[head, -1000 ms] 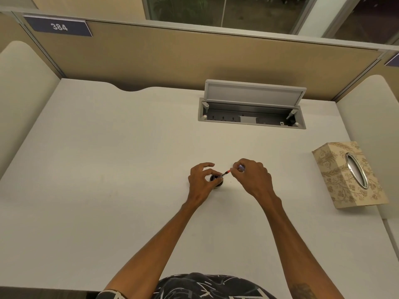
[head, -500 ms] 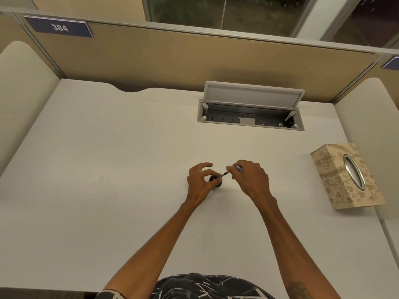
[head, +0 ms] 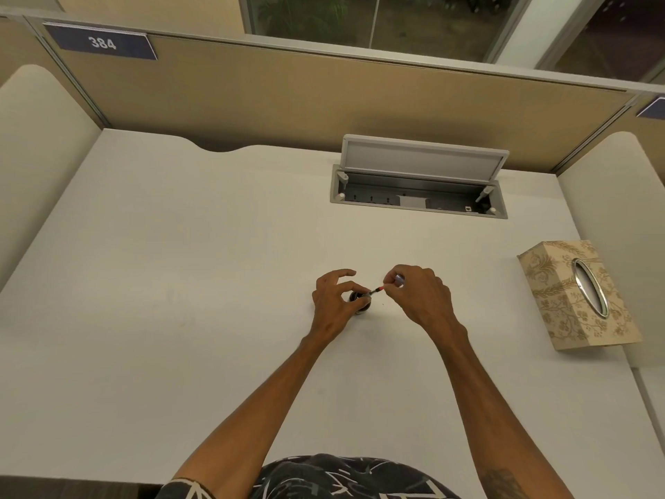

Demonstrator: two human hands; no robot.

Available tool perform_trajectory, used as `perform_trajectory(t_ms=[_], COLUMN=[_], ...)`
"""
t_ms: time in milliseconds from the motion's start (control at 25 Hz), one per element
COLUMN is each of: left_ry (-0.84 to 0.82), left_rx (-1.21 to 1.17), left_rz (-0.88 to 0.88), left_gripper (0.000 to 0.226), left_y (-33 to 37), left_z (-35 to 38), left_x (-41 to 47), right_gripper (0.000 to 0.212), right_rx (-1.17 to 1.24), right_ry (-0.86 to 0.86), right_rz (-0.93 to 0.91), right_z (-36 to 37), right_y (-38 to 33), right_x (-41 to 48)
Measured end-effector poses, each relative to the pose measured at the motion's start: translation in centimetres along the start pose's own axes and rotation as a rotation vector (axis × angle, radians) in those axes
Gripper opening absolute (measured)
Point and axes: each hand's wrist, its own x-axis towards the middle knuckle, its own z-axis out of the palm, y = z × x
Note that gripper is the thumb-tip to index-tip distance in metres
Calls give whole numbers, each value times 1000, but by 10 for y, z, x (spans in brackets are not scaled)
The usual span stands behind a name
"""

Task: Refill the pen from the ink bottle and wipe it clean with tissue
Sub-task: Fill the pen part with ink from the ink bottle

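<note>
A small dark ink bottle point(head: 360, 303) stands on the white desk point(head: 180, 282) near the middle. My left hand point(head: 334, 304) grips it from the left with thumb and fingers curled round it. My right hand point(head: 421, 297) pinches a thin pen point(head: 377, 290) with a red section. The pen slants down to the left, and its tip sits at the bottle's mouth. Most of the pen's body is hidden inside my right hand. A patterned beige tissue box point(head: 579, 293) with an oval metal-rimmed slot lies at the right of the desk.
An open grey cable tray point(head: 417, 189) with its lid raised is set into the desk at the back. Beige partition panels point(head: 324, 99) close off the back and both sides. The desk's front edge runs just ahead of my torso.
My right hand and the pen have shifted slightly left toward the bottle. The left hand keeps its hold on the bottle.
</note>
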Motion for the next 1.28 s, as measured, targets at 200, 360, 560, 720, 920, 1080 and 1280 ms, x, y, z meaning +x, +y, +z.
perform_trajectory(t_ms=[200, 360, 560, 720, 920, 1080, 1280], left_ry=[3, -7, -20, -22, -18, -21, -18], left_rx=[9, 14, 21, 28, 24, 23, 18], left_rz=[15, 9, 12, 11, 0, 1, 2], left_gripper=[11, 11, 11, 10, 11, 10, 11], left_y=[-1, 2, 3, 4, 4, 6, 6], left_z=[1, 0, -1, -2, -1, -2, -2], left_x=[2, 2, 2, 2, 1, 1, 1], right_gripper=[31, 13, 30, 13, 28, 13, 28], right_rx=[50, 20, 32, 23, 15, 14, 14], right_ry=[-7, -4, -20, -5, -1, -16, 12], right_rz=[64, 39, 58, 24, 41, 6, 45], right_z=[0, -3, 0, 0, 3, -1, 2], right_y=[-2, 4, 0, 0, -5, 1, -3], right_x=[0, -1, -2, -1, 1, 0, 0])
